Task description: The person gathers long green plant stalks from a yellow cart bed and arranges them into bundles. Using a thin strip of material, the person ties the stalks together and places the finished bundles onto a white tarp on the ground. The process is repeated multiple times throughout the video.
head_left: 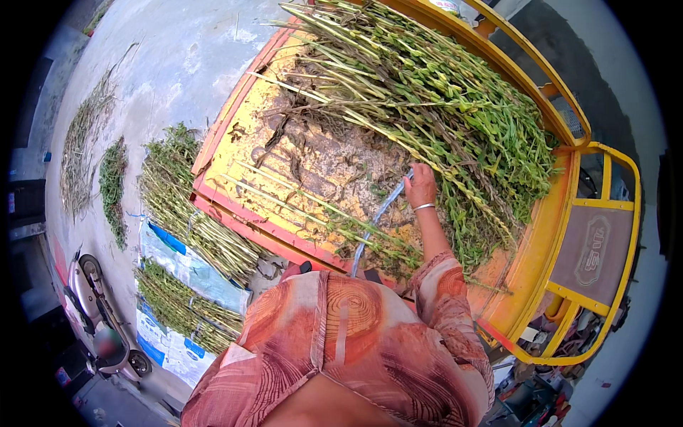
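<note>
A yellow cart bed [235, 153] with a red rim is carrying a large heap of green plant stalks [441, 107], which is lying across its upper and right part with the leafy ends spilling toward the right side rail. Dried mud and dark root scraps [313, 153] are lying on the bare metal in the middle, and a few loose stalks [299, 203] are resting near the front edge. A pale strap [377, 220] is trailing over that edge. Beside the cart, the concrete ground [178, 50] is bearing tied bundles of stalks [185, 206] lying on printed sacks [181, 267], with further thin rows [85, 142] spread out to the left.
</note>
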The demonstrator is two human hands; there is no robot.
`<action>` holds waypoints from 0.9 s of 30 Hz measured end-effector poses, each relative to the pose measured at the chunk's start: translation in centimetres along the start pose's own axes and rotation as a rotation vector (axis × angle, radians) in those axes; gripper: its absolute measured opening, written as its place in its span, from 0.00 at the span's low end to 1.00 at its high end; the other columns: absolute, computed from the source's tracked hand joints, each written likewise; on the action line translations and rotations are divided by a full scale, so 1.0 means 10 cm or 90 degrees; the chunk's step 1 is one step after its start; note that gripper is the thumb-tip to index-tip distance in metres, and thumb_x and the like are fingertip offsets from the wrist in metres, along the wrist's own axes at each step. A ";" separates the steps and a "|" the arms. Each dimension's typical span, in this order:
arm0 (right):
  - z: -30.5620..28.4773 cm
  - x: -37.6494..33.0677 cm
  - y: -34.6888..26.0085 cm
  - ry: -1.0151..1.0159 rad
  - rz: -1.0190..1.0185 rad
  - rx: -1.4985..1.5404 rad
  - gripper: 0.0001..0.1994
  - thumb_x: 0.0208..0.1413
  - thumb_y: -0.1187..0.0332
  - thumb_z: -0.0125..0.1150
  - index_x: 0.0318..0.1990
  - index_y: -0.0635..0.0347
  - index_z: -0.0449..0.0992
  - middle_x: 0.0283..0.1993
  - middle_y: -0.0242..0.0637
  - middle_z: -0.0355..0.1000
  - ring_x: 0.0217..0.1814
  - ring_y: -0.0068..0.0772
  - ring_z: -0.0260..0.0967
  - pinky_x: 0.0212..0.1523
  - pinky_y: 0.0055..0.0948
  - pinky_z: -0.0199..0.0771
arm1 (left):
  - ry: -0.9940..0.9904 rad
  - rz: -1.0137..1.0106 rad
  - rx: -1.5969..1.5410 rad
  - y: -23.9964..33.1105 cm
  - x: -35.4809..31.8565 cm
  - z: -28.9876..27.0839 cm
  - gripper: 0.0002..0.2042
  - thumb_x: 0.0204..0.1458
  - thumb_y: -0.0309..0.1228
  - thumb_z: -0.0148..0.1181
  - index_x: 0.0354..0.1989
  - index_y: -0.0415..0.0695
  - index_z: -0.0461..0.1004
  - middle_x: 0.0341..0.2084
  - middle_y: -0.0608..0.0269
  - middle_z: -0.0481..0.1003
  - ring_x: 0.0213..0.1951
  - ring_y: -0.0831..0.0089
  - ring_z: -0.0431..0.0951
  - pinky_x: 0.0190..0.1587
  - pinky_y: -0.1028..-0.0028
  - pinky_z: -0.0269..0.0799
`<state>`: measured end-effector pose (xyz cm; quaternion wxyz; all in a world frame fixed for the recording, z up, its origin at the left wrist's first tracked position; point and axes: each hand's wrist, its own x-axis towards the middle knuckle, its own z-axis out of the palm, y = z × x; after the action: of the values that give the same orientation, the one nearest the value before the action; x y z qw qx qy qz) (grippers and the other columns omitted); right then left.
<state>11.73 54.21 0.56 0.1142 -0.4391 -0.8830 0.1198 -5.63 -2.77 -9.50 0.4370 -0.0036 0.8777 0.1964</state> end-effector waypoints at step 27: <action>-0.08 0.16 -0.56 0.000 -0.253 -0.149 0.03 0.46 0.74 0.56 0.28 0.55 0.69 0.31 0.36 0.64 0.37 0.41 0.65 0.32 0.37 0.68 | -0.316 0.156 -0.502 2.87 0.46 -0.16 0.25 0.59 0.43 0.52 0.60 0.41 0.60 0.49 0.61 0.70 0.47 0.73 0.72 0.45 0.72 0.71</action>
<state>6.86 52.28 3.25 0.0836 -0.2667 -0.9601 -0.0080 -14.85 23.90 -2.40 0.5723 -0.0189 0.5997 0.5590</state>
